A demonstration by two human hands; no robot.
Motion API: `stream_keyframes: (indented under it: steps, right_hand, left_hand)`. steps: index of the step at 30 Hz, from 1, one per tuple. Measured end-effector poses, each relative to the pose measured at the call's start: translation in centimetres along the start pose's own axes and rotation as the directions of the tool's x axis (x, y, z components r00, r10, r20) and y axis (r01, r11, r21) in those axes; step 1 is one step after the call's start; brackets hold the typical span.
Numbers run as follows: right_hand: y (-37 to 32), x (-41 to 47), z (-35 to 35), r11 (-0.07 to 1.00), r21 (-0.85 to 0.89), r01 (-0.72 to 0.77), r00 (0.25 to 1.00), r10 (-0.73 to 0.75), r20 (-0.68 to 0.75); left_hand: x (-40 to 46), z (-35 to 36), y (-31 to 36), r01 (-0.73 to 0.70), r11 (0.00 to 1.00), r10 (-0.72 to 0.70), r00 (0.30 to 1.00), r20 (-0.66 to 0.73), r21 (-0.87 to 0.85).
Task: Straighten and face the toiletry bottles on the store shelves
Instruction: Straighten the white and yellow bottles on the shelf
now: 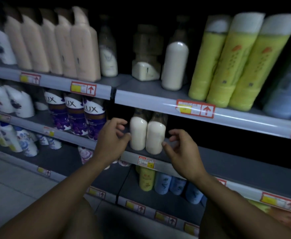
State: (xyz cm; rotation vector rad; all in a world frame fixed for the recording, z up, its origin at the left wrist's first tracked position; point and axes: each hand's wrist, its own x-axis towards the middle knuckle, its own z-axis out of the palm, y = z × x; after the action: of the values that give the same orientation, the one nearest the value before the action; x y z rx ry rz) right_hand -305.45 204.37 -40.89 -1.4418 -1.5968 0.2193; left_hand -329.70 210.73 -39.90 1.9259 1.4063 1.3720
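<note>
Across frame, dim store shelves (158,99) seen, toiletry bottles stocked in rows; yellow-green bottles (234,62) at upper right leaning. At frame centre, on middle shelf, pair of cream bottles (146,133) stood side by side, touching, near front edge. Left hand (113,137) just beside left bottle, right hand (179,149) beside right; fingers loosely curled, nothing gripped; thumb contact cannot be told. Step judged: squaring this pair. Next move: both bottles to be clasped, labels turned forward.
</note>
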Motion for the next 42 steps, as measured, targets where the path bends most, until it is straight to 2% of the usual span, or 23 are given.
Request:
stream_keyframes:
  steps: [10, 15, 20, 27, 31, 37, 42]
  right_hand:
    - [-7.4, 2.1, -4.3, 0.983, -0.004, 0.184, 0.980, -0.184, -0.082]
    - [-8.0, 3.7, -7.4, 0.968, -0.106, 0.229, 0.946, -0.247, -0.209]
    - [-7.5, 6.0, -10.9, 0.966, -0.209, 0.151, 0.889, -0.225, -0.398]
    - [-5.8, 8.1, -14.0, 0.976, -0.216, -0.012, 0.758, -0.132, -0.638]
    - [-3.7, 8.8, -14.4, 0.979, -0.204, -0.022, 0.757, -0.117, -0.643]
    - [-1.9, 9.6, -15.5, 0.997, -0.031, -0.067, 0.842, 0.040, -0.539]
    - [-1.3, 9.6, -16.2, 0.992, -0.065, -0.113, 0.861, 0.065, -0.504]
  left_hand:
    - [2.6, -4.3, 8.1, -0.114, 0.993, 0.111, 0.992, -0.061, -0.034]
    - [4.1, -4.0, 11.4, -0.130, 0.991, 0.129, 0.991, -0.021, -0.028]
    - [6.6, -1.8, 13.6, -0.134, 0.991, 0.134, 0.991, 0.013, -0.003]
    - [11.3, 2.1, 14.0, -0.146, 0.989, 0.146, 0.989, -0.004, 0.008]
    - [14.5, 4.5, 14.1, -0.114, 0.993, 0.114, 0.993, 0.007, -0.022]
    - [17.4, 7.4, 14.5, -0.109, 0.988, 0.110, 0.994, 0.000, -0.108]
    - [18.7, 8.7, 14.4, -0.070, 0.986, 0.069, 0.998, -0.011, -0.149]
